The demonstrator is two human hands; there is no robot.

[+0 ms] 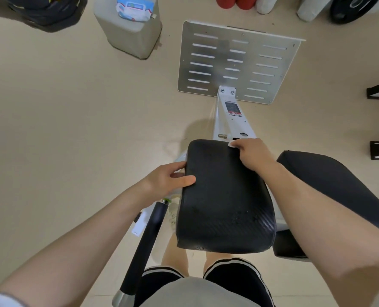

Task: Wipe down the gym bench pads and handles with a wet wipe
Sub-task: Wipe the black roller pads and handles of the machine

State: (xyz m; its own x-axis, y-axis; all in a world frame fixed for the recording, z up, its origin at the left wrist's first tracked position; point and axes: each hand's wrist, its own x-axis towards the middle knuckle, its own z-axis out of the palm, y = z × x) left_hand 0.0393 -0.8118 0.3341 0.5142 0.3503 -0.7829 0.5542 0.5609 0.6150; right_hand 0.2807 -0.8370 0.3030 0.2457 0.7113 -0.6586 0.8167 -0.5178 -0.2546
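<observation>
Black textured pad at centre, on a white frame. Right hand curled over its far right corner, pinching a white wipe that barely peeks out by the fingertips. Left hand steadying the pad's left edge, thumb on top, fingers bent round the side. Black handle running below the left wrist. Second black pad just right. Beyond, a slotted metal footplate; far left, a wipes pack atop a grey block.
</observation>
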